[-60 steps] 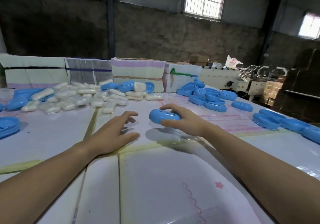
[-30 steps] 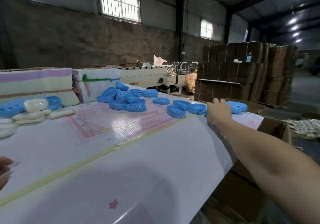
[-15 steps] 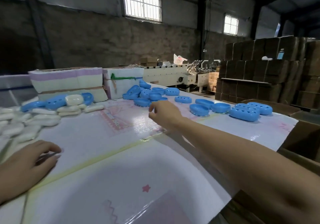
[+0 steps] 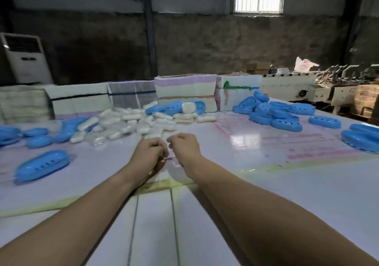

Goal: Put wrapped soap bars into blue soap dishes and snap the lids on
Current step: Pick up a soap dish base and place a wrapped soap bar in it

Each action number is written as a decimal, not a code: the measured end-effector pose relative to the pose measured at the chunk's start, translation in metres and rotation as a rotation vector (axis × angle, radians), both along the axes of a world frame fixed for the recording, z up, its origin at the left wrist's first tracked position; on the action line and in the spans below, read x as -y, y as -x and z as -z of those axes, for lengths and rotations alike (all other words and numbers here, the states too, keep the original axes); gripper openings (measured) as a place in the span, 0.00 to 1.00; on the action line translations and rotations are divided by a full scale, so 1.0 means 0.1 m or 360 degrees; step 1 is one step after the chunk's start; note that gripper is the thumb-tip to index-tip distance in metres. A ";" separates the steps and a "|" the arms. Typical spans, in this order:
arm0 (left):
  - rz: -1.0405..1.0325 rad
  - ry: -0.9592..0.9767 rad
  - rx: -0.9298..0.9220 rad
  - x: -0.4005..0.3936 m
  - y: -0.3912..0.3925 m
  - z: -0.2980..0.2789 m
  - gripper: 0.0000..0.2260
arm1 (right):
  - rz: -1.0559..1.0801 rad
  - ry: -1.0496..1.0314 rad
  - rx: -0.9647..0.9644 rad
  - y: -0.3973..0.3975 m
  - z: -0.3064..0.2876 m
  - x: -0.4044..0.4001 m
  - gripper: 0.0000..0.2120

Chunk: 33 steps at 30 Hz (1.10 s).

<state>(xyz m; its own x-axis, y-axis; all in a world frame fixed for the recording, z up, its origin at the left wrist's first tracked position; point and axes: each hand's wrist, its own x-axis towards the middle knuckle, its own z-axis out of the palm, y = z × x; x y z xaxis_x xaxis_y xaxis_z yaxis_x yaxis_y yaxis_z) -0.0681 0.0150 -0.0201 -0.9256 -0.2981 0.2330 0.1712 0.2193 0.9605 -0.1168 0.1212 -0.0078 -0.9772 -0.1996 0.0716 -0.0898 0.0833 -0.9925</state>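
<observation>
The white glossy desk (image 4: pixel 266 183) fills the lower frame. Both hands sit at frame centre, side by side: the left hand (image 4: pixel 148 152) just left of the right hand (image 4: pixel 184 145). Behind them, centre-left, lies the heap of clear-wrapped white soap bars (image 4: pixel 127 125). A closed blue oval plastic soap dish (image 4: pixel 42 165) lies at mid-left, apart from the heap. A pile of blue plastic dish halves (image 4: pixel 274 112) occupies the upper right of the desk. Stacked flat paper bundles (image 4: pixel 184 90) line the far edge behind the heap. A white floor-standing air conditioner (image 4: pixel 24 58) stands at upper left, behind the desk.
</observation>
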 end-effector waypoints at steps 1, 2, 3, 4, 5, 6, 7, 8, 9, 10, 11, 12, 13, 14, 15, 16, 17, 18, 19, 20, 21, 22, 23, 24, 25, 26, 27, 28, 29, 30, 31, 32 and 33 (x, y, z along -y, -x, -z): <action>-0.0039 -0.0068 0.0018 0.04 0.00 0.00 0.21 | -0.0008 0.0000 -0.0042 0.02 0.06 0.02 0.06; -0.0047 -0.0139 0.0025 0.04 0.03 0.00 0.20 | -0.0011 0.0011 -0.0074 0.04 0.08 -0.03 0.07; -0.0051 -0.0201 0.0041 0.05 0.04 0.00 0.20 | -0.0032 0.0020 -0.0113 0.06 0.11 -0.07 0.07; -0.0052 -0.0251 0.0049 0.07 0.05 -0.01 0.19 | -0.0058 0.0015 -0.0167 0.07 0.12 -0.07 0.08; -0.0060 -0.0291 0.0062 0.08 0.05 -0.02 0.18 | -0.0084 -0.0005 -0.0241 0.06 0.12 -0.07 0.09; -0.0074 -0.0327 0.0073 0.08 0.05 -0.02 0.17 | -0.0110 -0.0052 -0.0334 0.03 0.12 -0.06 0.09; -0.0091 -0.0352 0.0078 0.09 0.04 -0.01 0.17 | -0.0132 -0.0118 -0.0438 0.00 0.12 -0.04 0.09; -0.0105 -0.0371 0.0069 0.10 0.04 0.00 0.17 | -0.0155 -0.0184 -0.0540 -0.05 0.12 -0.02 0.09; -0.0127 -0.0370 0.0057 0.11 0.04 -0.01 0.16 | -0.0179 -0.0239 -0.0635 -0.10 0.12 -0.01 0.08; -0.0163 -0.0353 0.0037 0.14 0.04 -0.02 0.16 | -0.0200 -0.0272 -0.0710 -0.15 0.11 0.01 0.07; -0.0221 -0.0298 0.0011 0.18 0.04 -0.05 0.14 | -0.0219 -0.0288 -0.0772 -0.20 0.10 0.02 0.06; -0.0304 -0.0203 -0.0043 0.24 0.04 -0.09 0.13 | -0.0241 -0.0310 -0.0828 -0.25 0.09 0.03 0.06; -0.0408 -0.0054 -0.0117 0.33 0.02 -0.14 0.11 | -0.0273 -0.0341 -0.0876 -0.28 0.09 0.04 0.06; -0.0535 0.0198 -0.0199 0.44 0.00 -0.17 0.10 | -0.0319 -0.0377 -0.0906 -0.32 0.09 0.04 0.06; -0.0684 0.0591 -0.0227 0.59 -0.03 -0.18 0.08 | -0.0372 -0.0412 -0.0921 -0.34 0.09 0.04 0.06; -0.0845 0.1043 -0.0187 0.76 -0.05 -0.16 0.07 | -0.0423 -0.0448 -0.0927 -0.36 0.09 0.04 0.06; -0.0985 0.1440 -0.0065 0.94 -0.09 -0.11 0.11 | -0.0462 -0.0476 -0.0926 -0.37 0.09 0.04 0.05; -0.1090 0.1693 0.0133 1.11 -0.13 -0.06 0.16 | -0.0490 -0.0493 -0.0918 -0.38 0.08 0.03 0.05; -0.1166 0.1789 0.0366 1.24 -0.18 -0.02 0.20 | -0.0513 -0.0500 -0.0901 -0.38 0.08 0.02 0.05; -0.1232 0.1787 0.0561 1.35 -0.22 0.01 0.22 | -0.0534 -0.0503 -0.0880 -0.37 0.08 0.01 0.05; -0.1288 0.1743 0.0715 1.44 -0.26 0.03 0.24 | -0.0548 -0.0504 -0.0863 -0.36 0.08 0.00 0.05; -0.1334 0.1694 0.0837 1.51 -0.29 0.03 0.24 | -0.0556 -0.0499 -0.0850 -0.35 0.08 -0.02 0.05; -0.1366 0.1660 0.0941 1.57 -0.32 0.03 0.25 | -0.0561 -0.0484 -0.0837 -0.34 0.08 -0.03 0.05; -0.1380 0.1637 0.1035 1.62 -0.34 0.03 0.26 | -0.0562 -0.0468 -0.0820 -0.33 0.09 -0.04 0.05; -0.1383 0.1612 0.1114 1.65 -0.37 0.03 0.26 | -0.0563 -0.0457 -0.0805 -0.32 0.09 -0.04 0.05; -0.1389 0.1586 0.1170 1.68 -0.38 0.02 0.26 | -0.0575 -0.0458 -0.0800 -0.32 0.10 -0.04 0.05; -0.1402 0.1571 0.1196 1.69 -0.39 0.02 0.25 | -0.0597 -0.0469 -0.0801 -0.31 0.10 -0.03 0.06; -0.1412 0.1576 0.1193 1.69 -0.40 0.02 0.23 | -0.0621 -0.0485 -0.0799 -0.31 0.10 -0.03 0.06; -0.1417 0.1601 0.1160 1.68 -0.40 0.01 0.21 | -0.0642 -0.0501 -0.0796 -0.31 0.11 -0.03 0.06; -0.1421 0.1631 0.1106 1.67 -0.39 0.00 0.19 | -0.0660 -0.0518 -0.0798 -0.31 0.11 -0.03 0.07; -0.1424 0.1651 0.1046 1.66 -0.39 -0.01 0.18 | -0.0672 -0.0529 -0.0803 -0.30 0.11 -0.03 0.07; -0.1430 0.1648 0.0992 1.65 -0.39 -0.01 0.18 | -0.0676 -0.0531 -0.0805 -0.30 0.11 -0.02 0.07; -0.1447 0.1620 0.0951 1.65 -0.40 -0.02 0.19 | -0.0675 -0.0525 -0.0804 -0.30 0.11 -0.02 0.08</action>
